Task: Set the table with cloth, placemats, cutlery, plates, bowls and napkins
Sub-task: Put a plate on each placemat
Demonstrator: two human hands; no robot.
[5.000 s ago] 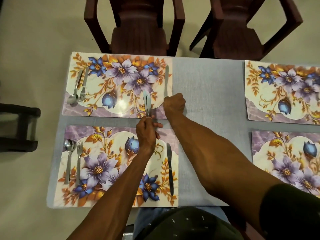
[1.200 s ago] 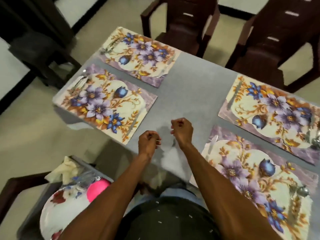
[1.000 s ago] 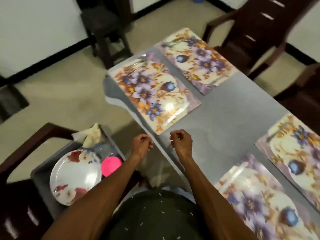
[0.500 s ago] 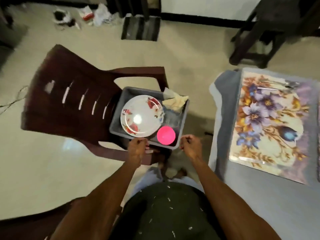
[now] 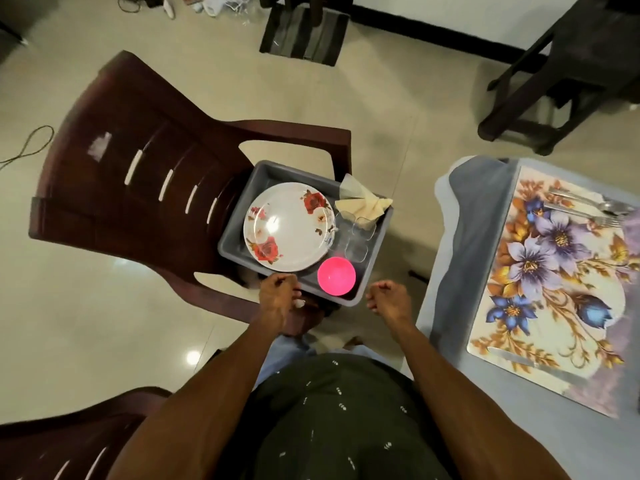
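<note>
A grey tub (image 5: 266, 173) sits on the seat of a dark brown plastic chair (image 5: 138, 161). In it lie a white plate with red roses (image 5: 289, 226), a pink bowl (image 5: 336, 275), clear glasses (image 5: 356, 237) and folded cream napkins (image 5: 362, 204). My left hand (image 5: 278, 294) hovers at the tub's near rim with curled fingers, holding nothing. My right hand (image 5: 389, 299) hangs just right of the tub, fingers curled too and empty. At the right, a floral placemat (image 5: 561, 285) lies on the grey cloth (image 5: 460, 258), with a spoon and fork (image 5: 588, 206) at its far end and a knife (image 5: 519, 356) near me.
A second brown chair (image 5: 62, 441) stands at the lower left. A dark wooden stool (image 5: 568, 64) is at the upper right, a striped mat (image 5: 304, 32) on the tiled floor at the top, and a cable (image 5: 27, 147) at the left.
I turned from the table to the chair with the tub. Both empty hands came off the table and now hover at the tub's near rim.
</note>
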